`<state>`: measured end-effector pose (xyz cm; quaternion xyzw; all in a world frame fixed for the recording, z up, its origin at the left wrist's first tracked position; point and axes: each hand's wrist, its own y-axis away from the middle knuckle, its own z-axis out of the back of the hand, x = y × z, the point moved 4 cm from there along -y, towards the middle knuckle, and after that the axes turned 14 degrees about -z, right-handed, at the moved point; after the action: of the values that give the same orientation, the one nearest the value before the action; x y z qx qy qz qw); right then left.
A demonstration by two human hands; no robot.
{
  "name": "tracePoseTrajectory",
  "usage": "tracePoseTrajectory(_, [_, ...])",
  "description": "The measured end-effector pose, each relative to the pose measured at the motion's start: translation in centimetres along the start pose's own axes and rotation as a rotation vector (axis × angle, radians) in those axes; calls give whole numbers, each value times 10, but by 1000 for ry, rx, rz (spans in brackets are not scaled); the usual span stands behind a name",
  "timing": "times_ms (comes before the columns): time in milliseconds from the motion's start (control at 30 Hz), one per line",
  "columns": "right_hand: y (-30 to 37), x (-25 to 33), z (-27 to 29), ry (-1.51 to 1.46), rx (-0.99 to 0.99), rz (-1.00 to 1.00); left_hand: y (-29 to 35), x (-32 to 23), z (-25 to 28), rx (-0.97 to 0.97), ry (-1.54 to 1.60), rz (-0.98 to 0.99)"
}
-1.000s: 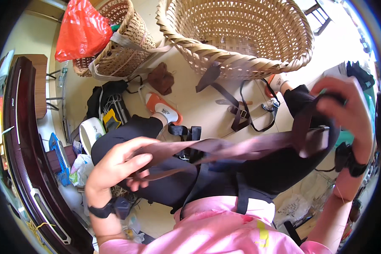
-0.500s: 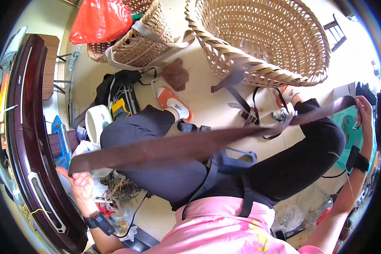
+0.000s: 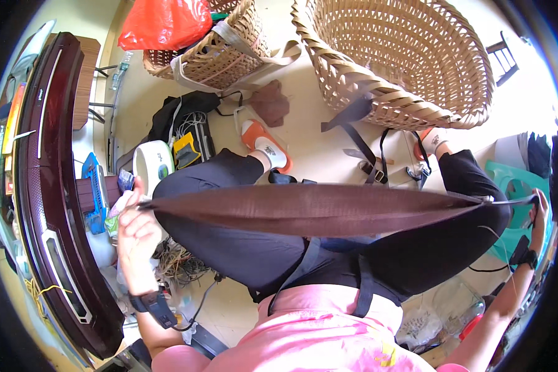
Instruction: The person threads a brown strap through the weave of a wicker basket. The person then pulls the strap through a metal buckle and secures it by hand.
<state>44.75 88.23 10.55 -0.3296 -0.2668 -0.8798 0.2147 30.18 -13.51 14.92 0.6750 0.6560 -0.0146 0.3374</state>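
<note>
A wide dark brown webbing strap [image 3: 316, 211] stretches across above my thighs, its broad face turned toward me. At the far left end, my left hand [image 3: 138, 235] pinches the strap, which narrows to a dark tip there. My right hand [image 3: 538, 214] grips the other end, a thinner stretch past a small pale fitting [image 3: 487, 200]. Fingers of the right hand are partly hidden by the picture's edge glare. Beyond my knees, black straps with a metal buckle [image 3: 373, 172] lie on the floor by the large basket.
A large woven basket [image 3: 409, 105] lies tilted ahead. Left of it stands a smaller basket [image 3: 220, 62] with a red plastic bag [image 3: 166, 23]. A dark red glossy cabinet [image 3: 49, 173] runs along my left. A green plastic stool [image 3: 508, 239] is beside my right knee.
The strap has gone from slanted and twisting to nearly level and stretched out. My left hand has risen and moved slightly right; my right hand has lowered.
</note>
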Motion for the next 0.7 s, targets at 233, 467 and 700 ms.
tracePoseTrajectory(233, [57,-19,18,-199,-37,-52,-31,6,13,55,-130,-197])
tracePoseTrajectory(467, [128,7,-38,12,114,-115,5,-64,23,88,-397,-395])
tracePoseTrajectory(700, [160,63,-108,292,267,7,14,-119,92,-239,-822,-724])
